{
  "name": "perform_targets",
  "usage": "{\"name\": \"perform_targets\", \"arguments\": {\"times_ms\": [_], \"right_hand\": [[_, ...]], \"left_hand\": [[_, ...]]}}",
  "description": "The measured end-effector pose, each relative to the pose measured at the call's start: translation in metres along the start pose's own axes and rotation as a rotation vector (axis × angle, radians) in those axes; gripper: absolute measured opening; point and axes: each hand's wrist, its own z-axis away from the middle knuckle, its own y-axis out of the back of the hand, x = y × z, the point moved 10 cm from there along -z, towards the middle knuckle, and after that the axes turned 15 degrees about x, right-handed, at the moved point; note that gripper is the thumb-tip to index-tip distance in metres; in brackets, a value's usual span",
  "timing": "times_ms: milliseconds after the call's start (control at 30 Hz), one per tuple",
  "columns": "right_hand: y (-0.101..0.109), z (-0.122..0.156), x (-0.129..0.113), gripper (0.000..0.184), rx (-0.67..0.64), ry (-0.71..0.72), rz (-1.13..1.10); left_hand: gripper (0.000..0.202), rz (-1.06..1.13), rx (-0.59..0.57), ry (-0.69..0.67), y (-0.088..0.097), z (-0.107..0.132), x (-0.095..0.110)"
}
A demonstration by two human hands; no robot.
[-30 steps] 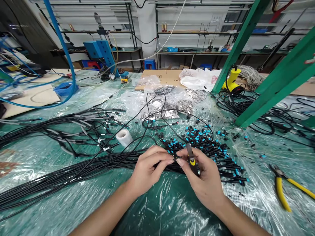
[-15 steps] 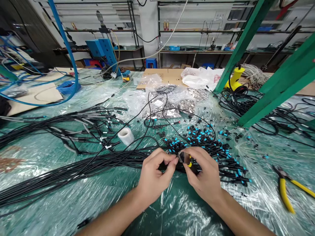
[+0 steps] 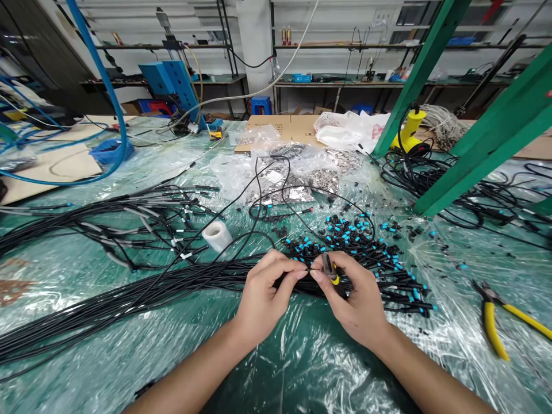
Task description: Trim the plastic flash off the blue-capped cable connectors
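My left hand pinches a small dark piece between thumb and forefinger; it is too small to name. Opposite it, my right hand has its thumb and forefinger at the same piece. A pair of cutting pliers with a black and yellow handle lies in the right palm, its metal jaws pointing up. Behind and below both hands runs a bundle of black cables. Their ends, with blue-marked black connectors, fan out to the right of my hands.
Yellow-handled pliers lie open at the right. A roll of clear film stands left of the hands. Plastic bags of metal parts sit farther back. Green posts rise on the right, near coiled black cables.
My right thumb and forefinger have come up to the small piece at the left fingertips. The pliers in the right hand have tipped back from the left fingers.
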Motion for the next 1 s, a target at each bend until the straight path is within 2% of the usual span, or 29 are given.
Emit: {"name": "perform_targets", "arguments": {"times_ms": [167, 300, 500, 667, 867, 933, 1000], "right_hand": [[0.003, 0.001, -0.015, 0.033, 0.021, 0.192, 0.009], [0.004, 0.001, -0.02, 0.046, 0.02, 0.251, 0.011], [0.005, -0.001, -0.034, 0.044, -0.003, 0.418, 0.043], [0.001, 0.0, -0.036, 0.038, -0.021, 0.471, 0.183], [0.001, 0.001, -0.032, 0.038, 0.008, 0.432, 0.272], [0.002, -0.001, -0.024, 0.038, 0.011, 0.336, 0.205], [0.003, -0.004, -0.01, 0.034, 0.018, 0.175, 0.118]], "left_hand": [[0.009, 0.005, 0.011, -0.007, 0.001, 0.001, 0.006], [0.008, 0.016, 0.02, 0.023, 0.0, 0.001, 0.006], [0.01, -0.015, 0.032, 0.065, 0.001, 0.001, 0.003], [0.013, -0.047, 0.018, 0.032, -0.001, 0.005, 0.004], [0.011, -0.094, 0.009, 0.108, -0.004, 0.008, -0.002], [0.011, -0.087, 0.007, 0.16, -0.005, 0.007, -0.006], [0.01, -0.048, 0.008, 0.223, -0.006, 0.007, -0.011]]}}
